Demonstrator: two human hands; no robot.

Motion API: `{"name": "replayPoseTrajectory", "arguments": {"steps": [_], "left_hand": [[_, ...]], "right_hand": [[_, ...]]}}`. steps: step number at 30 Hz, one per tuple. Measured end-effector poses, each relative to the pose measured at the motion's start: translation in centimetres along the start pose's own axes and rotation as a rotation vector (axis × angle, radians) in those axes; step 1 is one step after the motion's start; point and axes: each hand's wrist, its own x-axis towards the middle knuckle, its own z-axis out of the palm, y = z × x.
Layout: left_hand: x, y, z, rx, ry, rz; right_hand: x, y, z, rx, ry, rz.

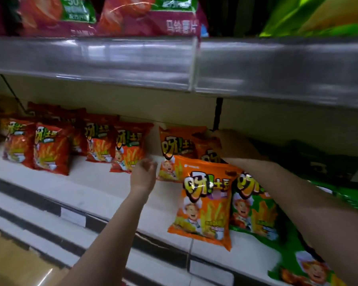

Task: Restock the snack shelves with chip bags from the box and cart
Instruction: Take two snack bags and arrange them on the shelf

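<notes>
Orange chip bags stand in a row on the white shelf (103, 186). The front orange bag (205, 203) leans near the shelf edge, with two more orange bags (178, 145) behind it. My right hand (229, 143) reaches deep over them and grips the top of the rear orange bag (209, 153). My left hand (144, 174) hovers just left of the orange row with loosely curled fingers, holding nothing. A green bag (254, 205) stands right of the front orange one, under my right forearm.
Several red chip bags (50, 147) stand in rows at the left of the same shelf. More green bags (306, 269) lie at the right. The upper shelf rail (132, 60) hangs low overhead, with red bags (112, 15) on it.
</notes>
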Motion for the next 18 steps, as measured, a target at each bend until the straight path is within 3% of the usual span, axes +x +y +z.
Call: {"name": "replayPoseTrajectory", "arguments": {"steps": [3,7,9,12,16,18], "left_hand": [[1.9,-1.0,0.3,0.058,-0.111,0.05],[2.9,-1.6,1.6,-0.107,-0.3,0.009],[3.3,-1.8,2.7,-0.191,-0.353,0.073],[4.2,-1.8,3.2,-0.178,-0.318,0.149],[6.1,-2.0,1.6,0.068,-0.203,0.24],[7.2,-2.3,0.1,0.073,-0.169,0.258]], "right_hand": [[2.7,0.1,2.1,-0.095,-0.032,0.034],[4.2,1.0,3.6,-0.1,-0.066,0.054],[4.5,1.2,3.6,-0.071,-0.014,0.067],[5.1,1.3,3.6,-0.103,0.045,0.093],[5.9,0.4,3.8,-0.111,0.123,0.083],[6.5,-0.2,3.8,-0.118,0.165,0.112]]}}
